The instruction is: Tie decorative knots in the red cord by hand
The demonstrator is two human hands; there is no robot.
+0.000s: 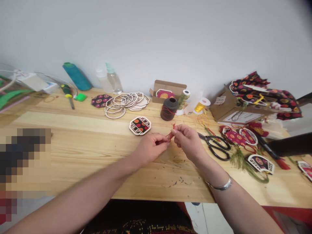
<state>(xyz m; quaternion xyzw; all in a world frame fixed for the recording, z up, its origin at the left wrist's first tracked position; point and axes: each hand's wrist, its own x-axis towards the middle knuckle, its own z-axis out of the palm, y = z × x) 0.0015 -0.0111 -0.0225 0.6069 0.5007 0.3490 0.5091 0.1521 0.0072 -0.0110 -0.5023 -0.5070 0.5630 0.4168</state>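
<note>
A thin red cord (171,134) runs between my two hands above the table. My left hand (153,145) pinches one part of it between thumb and fingertips. Close beside it, my right hand (185,138) grips the cord higher up, with thumb against the fingers. Left of the hands lies a patterned ornament (140,125) with a pale cut-out frame over dark flowered cloth. Just beyond the hands stands a black thread spool (169,109) with red thread around it. Black-handled scissors (216,146) lie right of my right hand, their blades partly hidden by it.
Several pale wooden frames (126,102) lie piled near the wall. A cardboard box (236,110) holding flowered cloth stands at right, with finished ornaments (260,163) and tassels before it. A screwdriver (67,94), a teal thread cone (77,77) and a spray bottle (113,79) are at back left.
</note>
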